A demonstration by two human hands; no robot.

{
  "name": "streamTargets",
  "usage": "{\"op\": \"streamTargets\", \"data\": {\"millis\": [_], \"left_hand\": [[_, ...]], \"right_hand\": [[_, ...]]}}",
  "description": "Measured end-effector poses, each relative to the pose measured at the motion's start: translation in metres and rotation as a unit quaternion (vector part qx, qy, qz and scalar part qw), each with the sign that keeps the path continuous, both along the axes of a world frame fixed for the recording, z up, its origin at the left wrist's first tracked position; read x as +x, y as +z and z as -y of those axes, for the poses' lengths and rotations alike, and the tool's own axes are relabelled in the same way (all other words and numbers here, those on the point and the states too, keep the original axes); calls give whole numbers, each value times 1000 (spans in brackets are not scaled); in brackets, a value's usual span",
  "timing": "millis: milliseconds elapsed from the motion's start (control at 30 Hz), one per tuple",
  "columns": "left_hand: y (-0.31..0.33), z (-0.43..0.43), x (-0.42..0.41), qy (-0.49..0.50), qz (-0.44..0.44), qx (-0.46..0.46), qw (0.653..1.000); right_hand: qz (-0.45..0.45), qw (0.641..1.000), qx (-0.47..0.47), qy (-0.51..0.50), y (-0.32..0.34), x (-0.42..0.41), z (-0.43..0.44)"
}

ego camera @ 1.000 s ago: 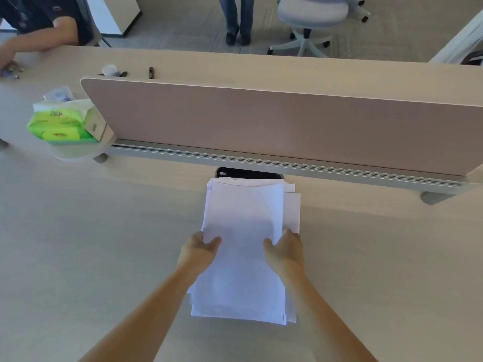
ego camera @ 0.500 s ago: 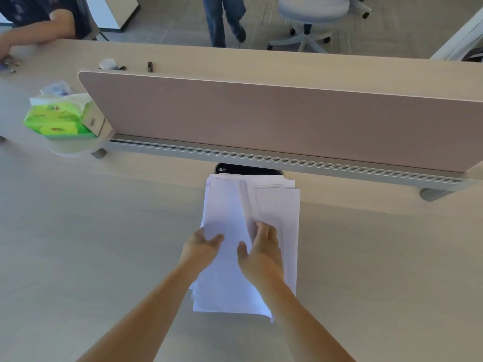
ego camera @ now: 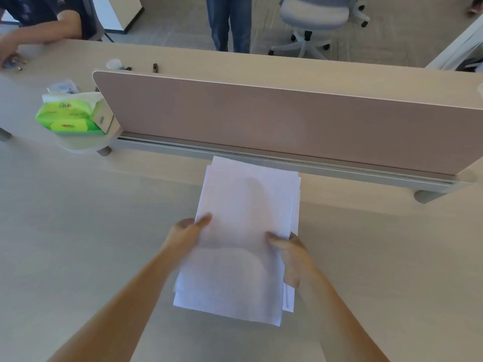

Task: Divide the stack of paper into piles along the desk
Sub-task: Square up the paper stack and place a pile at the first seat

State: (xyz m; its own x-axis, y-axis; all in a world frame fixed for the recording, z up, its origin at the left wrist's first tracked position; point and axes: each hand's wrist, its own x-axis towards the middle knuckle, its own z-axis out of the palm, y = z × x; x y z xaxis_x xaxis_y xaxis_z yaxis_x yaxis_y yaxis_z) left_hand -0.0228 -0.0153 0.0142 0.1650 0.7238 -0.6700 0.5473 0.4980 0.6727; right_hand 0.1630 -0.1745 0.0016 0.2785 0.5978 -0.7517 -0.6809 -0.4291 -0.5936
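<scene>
Paper stack (ego camera: 248, 205) sat at the far edge of the bench (ego camera: 78, 257), by the divider (ego camera: 261, 121) | my left hand (ego camera: 187, 231) and right hand (ego camera: 291, 254) pinched its side edges, thumbs on top | likely to lift 1 batch off

A pale wood-grain desk (ego camera: 78, 231) fills the view from 3 through 6 to 9 o'clock. Across the middle stands a dusty-pink divider panel (ego camera: 261, 121), set in a grey metal rail (ego camera: 339, 167) that runs from 9 toward 3 o'clock. Behind it lies a second desktop (ego camera: 235, 61) in the same finish. At 10 o'clock, by the panel's end, green tissue packs (ego camera: 65, 116) sit on a rounded ledge (ego camera: 81, 146). At 12 o'clock, grey carpet (ego camera: 177, 22) carries a standing person's jeans-clad legs (ego camera: 230, 22). A grey swivel chair (ego camera: 313, 11) is at 1 o'clock and a white cabinet (ego camera: 117, 11) at 11. A seated person's arm (ego camera: 47, 28) rests on the far desktop at 10 o'clock. At 2 o'clock is a white slanted shape (ego camera: 460, 48), possibly furniture, too cropped to tell. The light is soft and even.
</scene>
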Motion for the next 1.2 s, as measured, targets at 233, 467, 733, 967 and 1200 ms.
{"op": "streamTargets", "data": {"millis": [233, 467, 733, 967, 1200], "left_hand": [[54, 5, -28, -20, 146, 1, 989], [92, 12, -97, 18, 83, 223, 971], [105, -1, -208, 132, 119, 282, 943], [80, -23, -299, 143, 173, 255, 940], [47, -38, -359, 113, 214, 147, 959]], "right_hand": [[127, 987, 92, 40, 45, -38, -2], [218, 958, 170, 72, 83, -110, -31], [290, 929, 222, 63, 95, -224, -61], [306, 922, 224, 73, 96, -303, -79], [308, 932, 156, 112, 69, -343, -96]]}}
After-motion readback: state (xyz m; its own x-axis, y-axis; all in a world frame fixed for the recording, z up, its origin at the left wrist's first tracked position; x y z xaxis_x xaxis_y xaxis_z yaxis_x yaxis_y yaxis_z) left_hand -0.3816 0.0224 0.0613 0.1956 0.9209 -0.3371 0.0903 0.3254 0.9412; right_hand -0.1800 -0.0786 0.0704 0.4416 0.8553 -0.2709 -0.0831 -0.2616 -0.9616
